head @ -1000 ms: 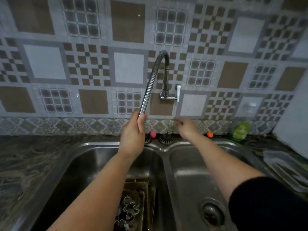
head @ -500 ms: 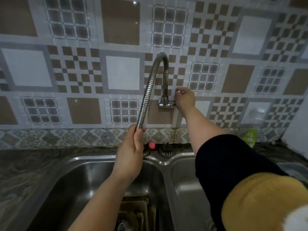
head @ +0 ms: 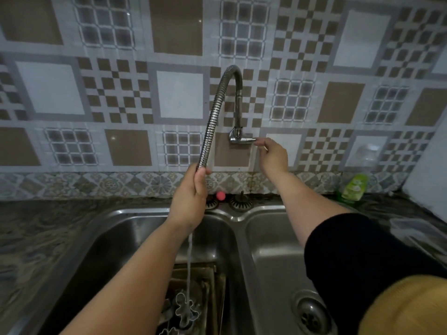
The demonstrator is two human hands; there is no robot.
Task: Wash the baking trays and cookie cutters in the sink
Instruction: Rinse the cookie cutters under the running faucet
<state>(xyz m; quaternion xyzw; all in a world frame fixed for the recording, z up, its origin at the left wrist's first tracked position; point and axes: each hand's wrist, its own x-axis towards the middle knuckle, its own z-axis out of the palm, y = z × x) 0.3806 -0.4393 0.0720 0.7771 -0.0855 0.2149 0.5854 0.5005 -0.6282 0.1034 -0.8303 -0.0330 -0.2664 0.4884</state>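
My left hand (head: 189,197) grips the free end of the flexible metal faucet hose (head: 212,117) and holds it over the left basin. A thin stream of water (head: 189,257) falls from the hose. It lands on the stacked baking trays (head: 208,279) and the metal cookie cutters on top, one of them a gingerbread-man cutter (head: 184,308). My left forearm hides part of the trays. My right hand (head: 273,157) pinches the handle at the end of the wall tap (head: 238,137).
The steel double sink (head: 232,215) has a drain (head: 312,315) in the right basin. A pink ball (head: 220,195) and sink strainers (head: 239,201) sit on the back ledge. A green soap bottle (head: 352,188) and a clear plastic container (head: 416,230) are on the right counter.
My right hand rose from the back of the sink to the tap handle. The handle is now down in my fingers and water runs from the hose. My left hand kept its grip.
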